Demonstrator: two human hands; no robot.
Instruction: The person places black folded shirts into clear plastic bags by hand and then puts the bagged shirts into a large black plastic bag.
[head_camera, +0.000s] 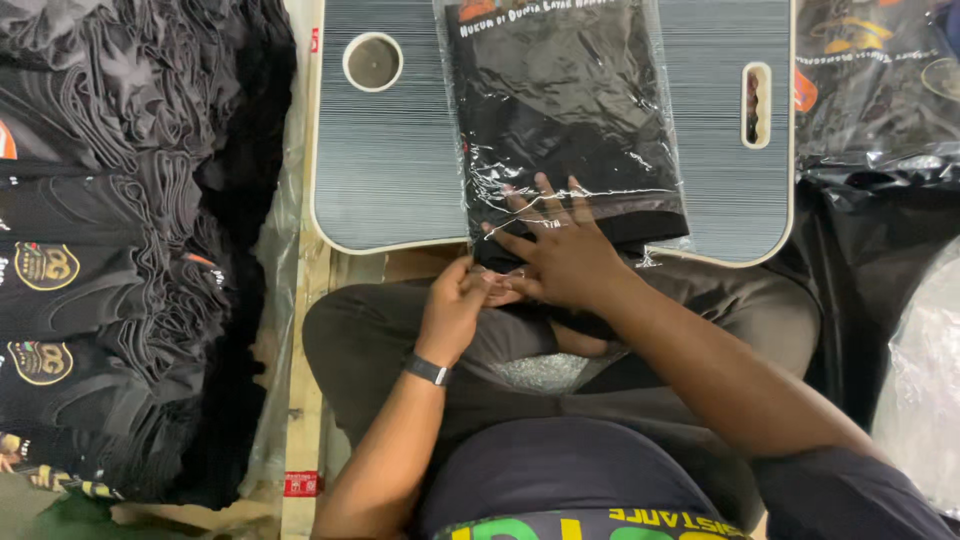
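A folded black shirt in a clear plastic bag (565, 110) lies on a small grey lap table (390, 160), its near end hanging over the table's front edge. My right hand (560, 250) lies flat on the bag's near end with fingers spread, pressing it down. My left hand (455, 305), with a dark band on the wrist, pinches the bag's open edge just below the table edge, touching my right hand.
Stacks of folded black shirts (100, 250) fill the left side. More bagged black shirts (880, 80) lie at the right, with clear plastic (930, 380) below them. The table has a round cup hole (373, 62) and a slot (756, 105). My crossed legs sit under the table.
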